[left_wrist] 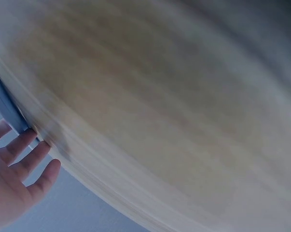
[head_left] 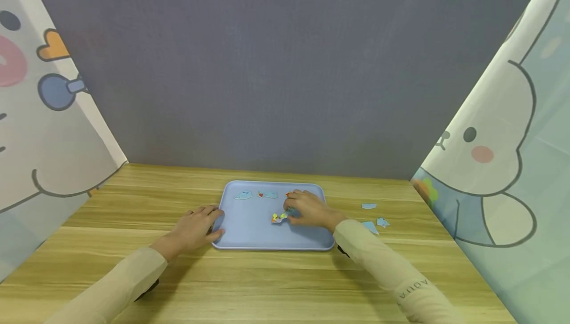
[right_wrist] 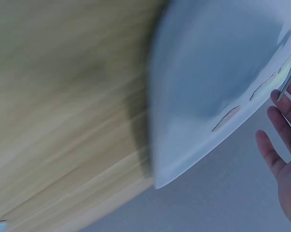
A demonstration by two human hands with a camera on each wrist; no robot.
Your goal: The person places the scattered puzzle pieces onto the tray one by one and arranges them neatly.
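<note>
A shallow blue tray lies on the table. Over its right half, my right hand pinches a flat puzzle piece with a colourful print. That piece shows edge-on at the fingertips in the right wrist view. My left hand rests against the tray's left rim, its fingers fairly straight in the left wrist view. Two light-blue puzzle pieces, one plain-edged and one with a red spot, lie along the tray's far side. A third piece is partly hidden behind my right hand.
Several loose blue pieces lie on the wooden table right of the tray, among them a strip, a small jagged one and one partly behind my sleeve. A grey panel stands behind, with cartoon-printed sheets at both sides.
</note>
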